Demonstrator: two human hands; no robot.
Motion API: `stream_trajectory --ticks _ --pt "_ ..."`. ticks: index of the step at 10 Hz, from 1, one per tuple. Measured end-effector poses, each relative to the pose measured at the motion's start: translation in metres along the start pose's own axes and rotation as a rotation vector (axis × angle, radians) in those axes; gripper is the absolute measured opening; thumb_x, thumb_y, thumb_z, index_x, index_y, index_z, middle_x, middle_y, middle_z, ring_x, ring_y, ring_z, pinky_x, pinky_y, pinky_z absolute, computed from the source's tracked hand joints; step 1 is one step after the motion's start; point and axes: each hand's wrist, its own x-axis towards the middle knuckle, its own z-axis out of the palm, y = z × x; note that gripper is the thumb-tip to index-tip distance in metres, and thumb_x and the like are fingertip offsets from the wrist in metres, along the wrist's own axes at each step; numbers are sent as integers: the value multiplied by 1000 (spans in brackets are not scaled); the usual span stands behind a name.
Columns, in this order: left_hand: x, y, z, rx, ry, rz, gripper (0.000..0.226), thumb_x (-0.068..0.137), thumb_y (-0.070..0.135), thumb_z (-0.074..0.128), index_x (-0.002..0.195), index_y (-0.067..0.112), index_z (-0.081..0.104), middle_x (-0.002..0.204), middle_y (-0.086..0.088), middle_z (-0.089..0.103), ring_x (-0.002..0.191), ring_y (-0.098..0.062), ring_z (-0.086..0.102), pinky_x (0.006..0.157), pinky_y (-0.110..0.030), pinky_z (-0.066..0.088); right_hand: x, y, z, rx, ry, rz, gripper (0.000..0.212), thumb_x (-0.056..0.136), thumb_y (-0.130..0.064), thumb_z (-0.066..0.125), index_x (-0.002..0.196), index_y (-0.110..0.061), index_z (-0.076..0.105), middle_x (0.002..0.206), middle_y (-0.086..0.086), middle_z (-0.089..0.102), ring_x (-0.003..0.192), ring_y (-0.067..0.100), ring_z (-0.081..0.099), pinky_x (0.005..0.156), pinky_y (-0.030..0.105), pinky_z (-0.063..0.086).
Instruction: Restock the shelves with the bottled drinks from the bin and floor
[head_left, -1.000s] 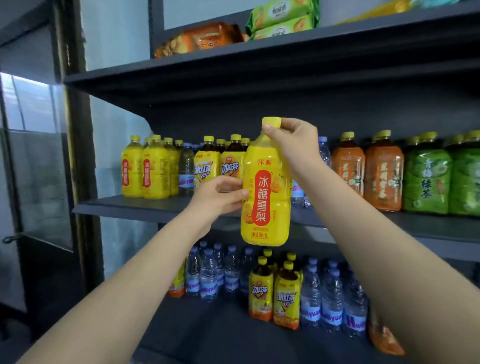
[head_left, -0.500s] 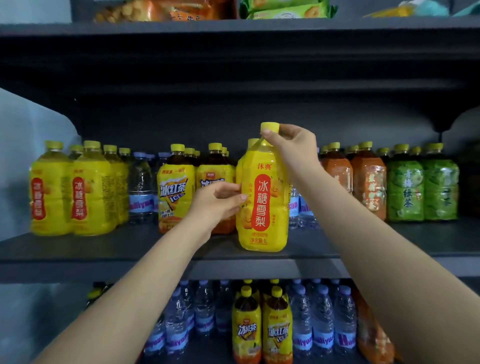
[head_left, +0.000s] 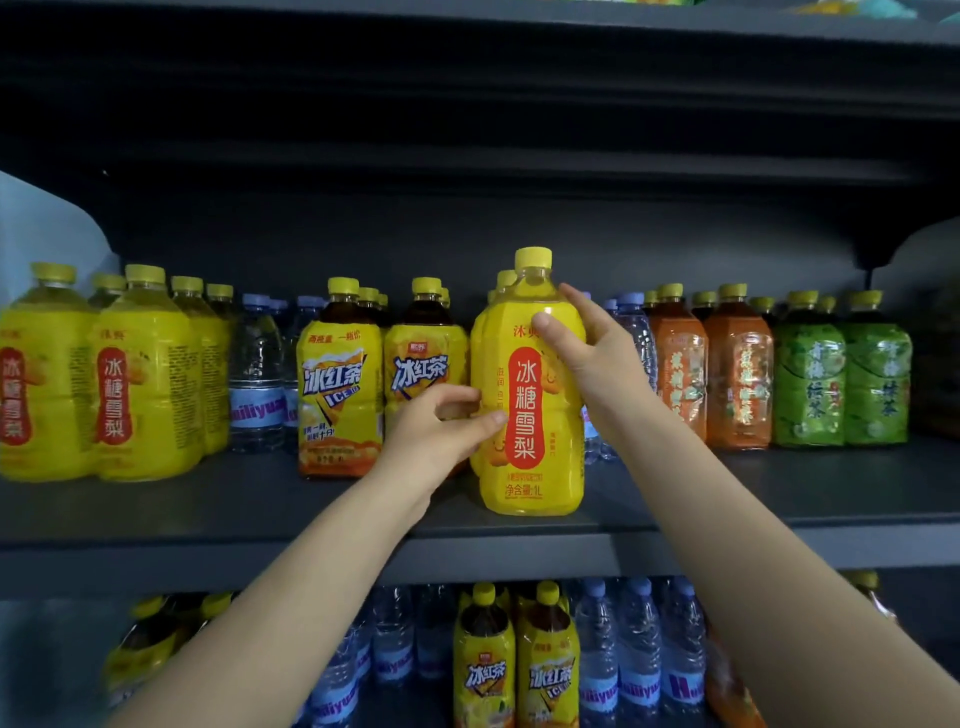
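Pear drink bottle: yellow plastic, yellow cap, upright on the grey middle shelf, near its front edge. The red oval label reads 冰糖雪梨 downwards; "净含量1L" is printed near the base. The brand line at the shoulder is partly covered by a thumb and only 沐 reads clearly. More bottles of the same kind stand directly behind it.

Left hand: at the bottle's 8 o'clock, thumb laid on the label's edge, fingers curled against the left flank, gripping it.

Right hand: at the bottle's 2 o'clock, thumb pressed on the front of the shoulder, fingers wrapped round the right side, holding it.

Same shelf, from 9 o'clock across to 3 o'clock:
- yellow pear bottles, the same 冰糖雪梨 label, several rows deep;
- clear water bottles, pale blue caps, blue-and-white band with lettering only partly legible;
- iced tea bottles, dark liquid, yellow wrap marked 冰红茶 and "ICE", touching the held bottle's left neighbour space;
- orange-wrapped bottles, writing too blurred to read;
- green-wrapped bottles, white characters ending in 茶.

Lower shelf, at 6 o'clock: two lower iced teas marked 冰红茶, flanked by lower water bottles.
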Motion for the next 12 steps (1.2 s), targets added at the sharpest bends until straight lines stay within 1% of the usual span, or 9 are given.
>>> stream_trajectory --ticks 1,2,4,5,6,9,10,11,12 --pt "2 1 0 4 3 -6 29 77 17 74 101 20 57 107 1 61 97 -15 62 81 -34 55 0 3 4 10 23 -2 58 83 -30 68 136 -26 45 106 -3 64 83 8 68 63 24 58" --pt "3 2 -1 -47 -16 -11 30 79 14 72 105 18 56 107 1 62 93 -12 62 71 -26 54 3 5 7 -11 29 -7 58 83 -33 68 136 -27 45 109 -1 64 88 12 68 69 28 59" --pt "8 -3 -4 -46 9 -5 32 80 13 71 109 17 56 104 3 61 90 -9 62 70 -25 53 8 13 12 -21 28 -21 53 85 -31 65 134 -25 46 101 -9 63 86 9 67 68 25 58" --pt "10 -6 -6 -37 18 -1 33 79 15 72 109 18 56 104 4 61 89 -7 62 68 -24 53 10 16 14 -23 21 -29 50 86 -31 64 133 -26 46 104 -5 64 88 11 67 71 27 58" --pt "12 -8 -6 -25 8 0 32 78 17 72 105 20 56 103 6 61 91 -9 61 71 -25 53 12 20 11 -47 26 -22 52 86 -35 64 134 -27 45 114 1 63 94 15 67 77 33 58" --pt "10 -14 -4 -7 11 49 34 81 16 70 111 18 53 103 5 58 93 -8 60 76 -27 54 9 24 8 -123 53 -12 64 84 -40 64 140 -19 40 125 4 59 105 17 63 85 36 56" --pt "5 -13 0 17 49 62 37 83 16 68 117 15 53 104 4 57 95 -9 59 83 -30 53 1 25 4 -194 29 -21 65 85 -38 64 141 -17 38 126 2 58 107 15 62 87 33 55" --pt "-2 -10 3 47 68 19 40 84 14 67 121 11 53 113 -3 58 104 -17 59 90 -35 52 -7 25 -5 -266 -45 15 68 84 -38 66 141 -14 37 129 4 57 112 17 60 89 33 54" --pt "-16 -6 5 157 76 -38 40 84 11 67 121 9 52 119 -9 58 109 -20 58 94 -39 50 -20 23 -23 -436 -125 68 67 86 -36 65 142 -10 37 136 7 51 122 20 52 97 34 47"
